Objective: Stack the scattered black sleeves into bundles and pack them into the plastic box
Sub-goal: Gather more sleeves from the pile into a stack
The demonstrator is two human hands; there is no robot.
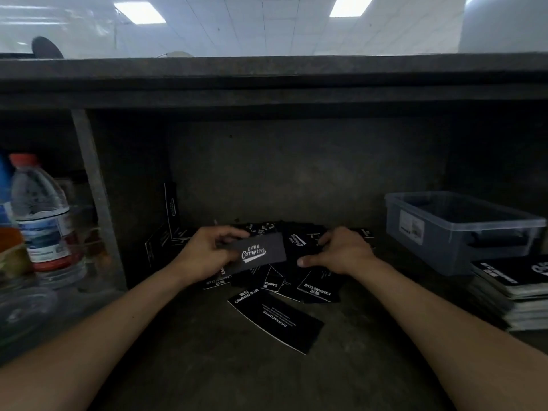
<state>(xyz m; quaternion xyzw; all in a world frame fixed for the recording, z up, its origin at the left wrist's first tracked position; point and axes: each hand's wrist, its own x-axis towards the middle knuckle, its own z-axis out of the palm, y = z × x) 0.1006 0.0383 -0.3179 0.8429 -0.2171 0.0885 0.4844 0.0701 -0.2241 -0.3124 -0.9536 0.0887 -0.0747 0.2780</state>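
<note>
Several black sleeves printed "Camping Club" lie in a loose pile (296, 280) on the dark worktop, below a low shelf. My left hand (207, 252) grips one black sleeve (261, 253) by its left end and holds it just above the pile. On the pile's right side rests my right hand (338, 252), fingers curled on the sleeves there; whether it grips one is unclear. One sleeve (277, 320) lies apart, nearer to me. A few sleeves (170, 215) lean against the back left wall. The clear plastic box (462, 232) stands at the right.
A neat stack of sleeves (516, 292) sits in front of the box at the right edge. Water bottles (41, 215) and a clear container stand at the left behind a metal post (95, 197). The shelf overhangs the work area.
</note>
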